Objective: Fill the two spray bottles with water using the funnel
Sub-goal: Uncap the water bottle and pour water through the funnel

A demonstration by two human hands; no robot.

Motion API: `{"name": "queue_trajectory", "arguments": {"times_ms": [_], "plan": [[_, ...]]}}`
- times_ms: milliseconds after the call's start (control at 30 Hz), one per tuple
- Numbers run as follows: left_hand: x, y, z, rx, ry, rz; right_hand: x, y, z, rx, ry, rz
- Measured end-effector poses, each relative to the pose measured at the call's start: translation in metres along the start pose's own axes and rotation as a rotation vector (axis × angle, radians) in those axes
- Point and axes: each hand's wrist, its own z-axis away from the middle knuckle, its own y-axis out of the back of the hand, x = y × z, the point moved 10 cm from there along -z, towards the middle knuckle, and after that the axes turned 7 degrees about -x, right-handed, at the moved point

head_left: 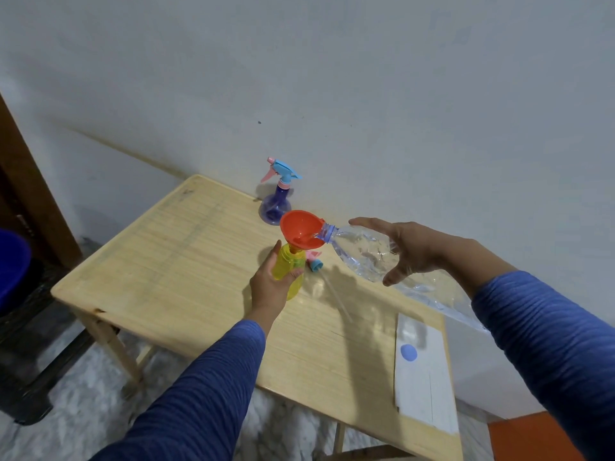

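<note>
An orange funnel (299, 231) sits in the neck of a yellow spray bottle (290, 264) standing on the wooden table (186, 261). My left hand (269, 284) grips the yellow bottle round its body. My right hand (406, 249) holds a large clear water bottle (359, 251) tipped on its side, its blue-ringed mouth over the funnel's rim, and water runs into the funnel. A purple spray bottle (275, 207) with a blue and pink sprayer head stands at the table's far edge by the wall. The yellow bottle's sprayer head (314, 262) lies on the table behind it, its tube stretching toward me.
A white sheet (422, 387) with a blue bottle cap (408, 353) on it lies at the table's near right corner. The wall runs close behind the table. A dark blue object (13, 271) stands on the left, off the table.
</note>
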Motion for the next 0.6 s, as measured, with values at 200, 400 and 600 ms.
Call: {"name": "queue_trajectory", "arguments": {"times_ms": [200, 400, 600], "plan": [[0.0011, 0.001, 0.0005, 0.003, -0.003, -0.007, 0.0, 0.0026, -0.0006, 0.003, -0.004, 0.012], [0.002, 0.0006, 0.0015, 0.004, 0.005, 0.0, 0.0011, 0.0039, -0.0017, 0.003, -0.003, 0.02], [0.0018, 0.0006, 0.0019, 0.002, 0.012, 0.004, 0.0029, 0.006, -0.0031, 0.01, 0.002, 0.035]]}}
